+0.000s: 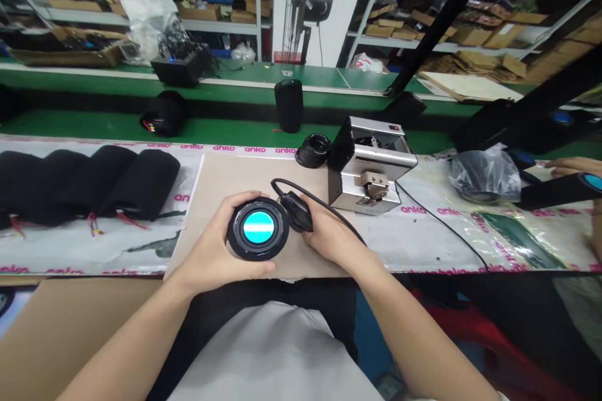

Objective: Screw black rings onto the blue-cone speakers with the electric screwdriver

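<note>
My left hand (214, 257) is wrapped round a black cylindrical speaker (258, 252), end up, above the brown board (207, 185). A shiny blue-green disc sits in the middle of the end facing me. Close to its right side, my right hand (332, 235) grips a black corded hand tool (298, 212) whose exact kind I cannot make out. The tool's cord loops up and runs back over the hand. I cannot tell whether the tool touches the speaker.
Several black cylinders (145, 182) with red wires lie at left. A silver machine (371, 166) and some black rings (313, 150) stand behind my right hand. Another black cylinder (288, 105) stands on the green surface. At far right, another person's hand (576, 166) is beside a speaker (555, 192).
</note>
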Demonstrator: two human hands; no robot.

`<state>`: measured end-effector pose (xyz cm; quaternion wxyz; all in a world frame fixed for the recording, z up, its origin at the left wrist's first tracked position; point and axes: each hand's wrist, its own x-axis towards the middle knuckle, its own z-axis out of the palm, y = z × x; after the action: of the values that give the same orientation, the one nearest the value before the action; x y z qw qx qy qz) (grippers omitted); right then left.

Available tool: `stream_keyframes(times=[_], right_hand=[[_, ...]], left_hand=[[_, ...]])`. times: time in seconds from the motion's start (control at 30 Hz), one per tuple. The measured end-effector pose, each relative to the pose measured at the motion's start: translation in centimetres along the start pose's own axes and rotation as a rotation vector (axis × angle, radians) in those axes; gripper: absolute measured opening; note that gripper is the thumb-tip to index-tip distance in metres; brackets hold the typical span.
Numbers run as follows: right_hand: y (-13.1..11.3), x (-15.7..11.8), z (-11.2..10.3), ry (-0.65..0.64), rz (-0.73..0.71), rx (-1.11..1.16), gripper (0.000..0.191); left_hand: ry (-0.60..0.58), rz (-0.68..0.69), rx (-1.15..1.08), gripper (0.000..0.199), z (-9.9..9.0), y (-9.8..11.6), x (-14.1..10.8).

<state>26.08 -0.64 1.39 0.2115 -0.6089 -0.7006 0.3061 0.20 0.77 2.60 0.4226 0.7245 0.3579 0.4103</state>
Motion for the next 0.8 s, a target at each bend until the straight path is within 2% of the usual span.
stream_keyframes(times=[0.1,0.17,0.3,0.4,0.47,0.6,0.7,0.8], right_hand=[[0.2,-0.8,-1.2,-0.04,0.027,-0.011,0.078],[0.2,-1.3,-1.3,0.011,0.107,-0.022,0.071],[-0.4,-1.9,0.5,0.136,0.238,-0.059,0.075],[-0.5,-1.8,1.8,0.155,0.251,-0.068,0.06],[-0.3,-1.6,1.7,0.157,0.235,-0.053,0.055],[-0.7,-1.5,-1.0,0.202,0.204,0.001,0.064],[-3.0,-1.7,-4.3,0.257,0.119,0.103,0.075],[-6.4,-1.7,-6.9,0.116,-0.111,0.124,0.073]], left_hand=[[0.042,0.029,0.034,0.092,-0.3,-0.3,0.1],[0.061,0.077,0.076,0.09,-0.2,-0.5,0.3],[0.05,0.163,0.111,0.088,0.7,-0.8,0.9],[0.046,0.143,0.104,0.087,1.0,-0.8,1.1],[0.016,0.119,0.081,0.088,0.9,-0.6,1.1],[-0.015,0.055,-0.021,0.091,0.9,-0.2,0.9],[-0.02,0.023,-0.098,0.093,1.1,0.0,0.7],[-0.027,-0.022,-0.153,0.096,1.3,0.1,0.5]])
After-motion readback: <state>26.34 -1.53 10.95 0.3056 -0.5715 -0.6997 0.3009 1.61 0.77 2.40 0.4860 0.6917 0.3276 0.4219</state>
